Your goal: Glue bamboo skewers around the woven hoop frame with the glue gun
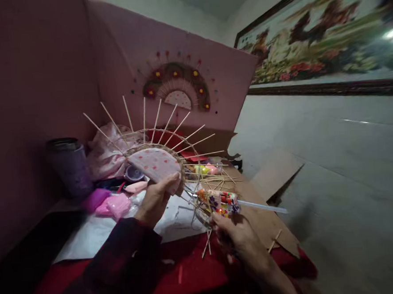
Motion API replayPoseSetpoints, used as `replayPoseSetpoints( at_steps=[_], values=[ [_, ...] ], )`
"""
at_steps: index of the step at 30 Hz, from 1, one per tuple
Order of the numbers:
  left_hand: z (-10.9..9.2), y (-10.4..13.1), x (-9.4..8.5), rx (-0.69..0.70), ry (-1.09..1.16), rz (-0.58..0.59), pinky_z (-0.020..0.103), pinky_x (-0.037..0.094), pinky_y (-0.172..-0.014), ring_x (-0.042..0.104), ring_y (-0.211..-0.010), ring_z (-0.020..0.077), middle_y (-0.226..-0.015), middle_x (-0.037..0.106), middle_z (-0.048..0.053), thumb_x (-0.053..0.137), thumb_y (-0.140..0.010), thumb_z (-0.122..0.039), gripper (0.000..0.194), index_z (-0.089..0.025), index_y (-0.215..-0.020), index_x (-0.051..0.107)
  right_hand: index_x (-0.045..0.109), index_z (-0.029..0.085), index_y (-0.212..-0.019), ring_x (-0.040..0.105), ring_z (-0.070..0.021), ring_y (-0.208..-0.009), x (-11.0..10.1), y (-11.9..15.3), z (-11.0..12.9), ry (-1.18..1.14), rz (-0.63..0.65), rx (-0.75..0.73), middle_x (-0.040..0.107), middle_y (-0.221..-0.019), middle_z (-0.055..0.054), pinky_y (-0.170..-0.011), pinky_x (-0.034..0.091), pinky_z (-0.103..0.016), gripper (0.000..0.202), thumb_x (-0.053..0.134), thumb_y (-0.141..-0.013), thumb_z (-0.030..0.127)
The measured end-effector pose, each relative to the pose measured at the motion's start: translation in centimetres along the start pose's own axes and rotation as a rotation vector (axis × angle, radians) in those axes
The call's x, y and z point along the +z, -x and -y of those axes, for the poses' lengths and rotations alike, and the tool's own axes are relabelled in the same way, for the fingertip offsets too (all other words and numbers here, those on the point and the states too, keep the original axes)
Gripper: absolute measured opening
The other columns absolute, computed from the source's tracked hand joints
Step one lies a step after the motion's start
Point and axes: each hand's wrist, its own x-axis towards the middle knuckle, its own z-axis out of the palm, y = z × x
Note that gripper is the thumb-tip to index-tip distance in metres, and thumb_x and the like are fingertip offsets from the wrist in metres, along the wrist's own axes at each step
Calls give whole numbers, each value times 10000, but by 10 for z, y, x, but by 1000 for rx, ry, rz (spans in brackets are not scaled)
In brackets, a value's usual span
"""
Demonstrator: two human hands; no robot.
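My left hand [158, 200] grips a half-round craft piece [157, 162] by its lower edge. Its face is white with pink dots, and twine edges the curve. Thin wooden sticks [144, 119] fan out from it, joined by a loop of twine [197, 151]. Wrapped around a hot glue gun [220, 202] in a flowered cover is my right hand [235, 235]. A clear glue stick [263, 206] juts from the gun's back end. The nozzle points left, close to the lower right of the craft piece; whether they touch I cannot tell.
Loose sticks [223, 179] lie on cardboard [254, 214] at the right. Pink bags [115, 206], a tumbler [69, 166] and crumpled cloth [105, 150] stand at the left. Behind, a pink panel [226, 83] bears a decorated arch [175, 73]. Red cloth [191, 271] covers the near table.
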Motion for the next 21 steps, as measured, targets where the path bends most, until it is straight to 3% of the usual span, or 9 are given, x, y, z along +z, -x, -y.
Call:
replayPoseSetpoints(
  at_steps=[7,12,21],
  values=[
    [0,-2,3,12,15,32,228,484,-707,604,-736,113,-813,678,10,717,-650,-104,212,-143,-849,654,545,148,-764,348,-36,-314,-1,0,-1,37,-16,-14,420,-478,68,-282,287,-145,419,519,-796,565],
    [-1,-1,5,29,15,-5,245,490,-746,615,-776,129,-873,690,24,724,-635,-88,325,-158,-943,646,553,141,-802,342,-35,-332,-2,2,-1,-14,-6,-44,416,-488,68,-300,290,-149,394,515,-816,533],
    [0,-3,4,24,16,-4,241,501,-734,623,-762,132,-898,698,42,735,-618,-94,347,-148,-950,650,562,133,-789,361,-36,-332,0,0,0,1,-13,-26,425,-507,61,-290,295,-150,409,522,-807,540]
  ],
)
